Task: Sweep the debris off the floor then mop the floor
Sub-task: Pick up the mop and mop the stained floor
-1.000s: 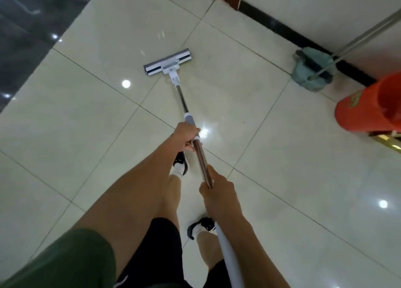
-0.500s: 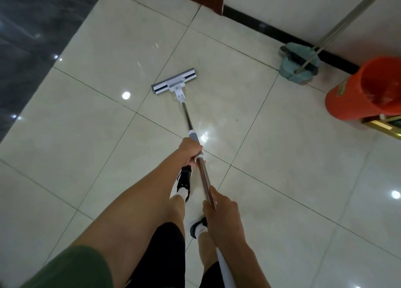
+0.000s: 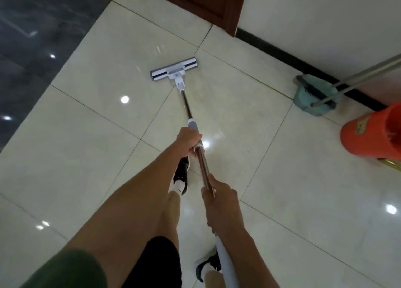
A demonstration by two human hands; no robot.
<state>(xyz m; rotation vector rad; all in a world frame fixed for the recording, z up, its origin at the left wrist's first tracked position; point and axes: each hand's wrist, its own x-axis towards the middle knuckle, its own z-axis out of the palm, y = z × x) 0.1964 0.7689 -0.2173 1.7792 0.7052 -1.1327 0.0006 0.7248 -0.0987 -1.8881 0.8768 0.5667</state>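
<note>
Mopping glossy floor tiles (image 3: 76,148) with a flat mop (image 3: 174,70), head lying flat ahead near the door. Left hand (image 3: 189,143) curled round the grey collar, right hand (image 3: 219,197) wrapped round the steel pole (image 3: 202,164) lower down. Looks light and stiff; likely glides easily on wet tile, best held wide apart.

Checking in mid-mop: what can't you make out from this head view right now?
- Mop pad underside: faces the floor, so wet or dirty is unknown.
- Pole's upper end: cut off by the bottom edge, behind the right hand.
- Left hand fingers: wrapped behind the pole.
- Bucket contents: cut off by the right edge.
- Dustpan contents: too dark to see.
- Bucket label: blurred.
</note>
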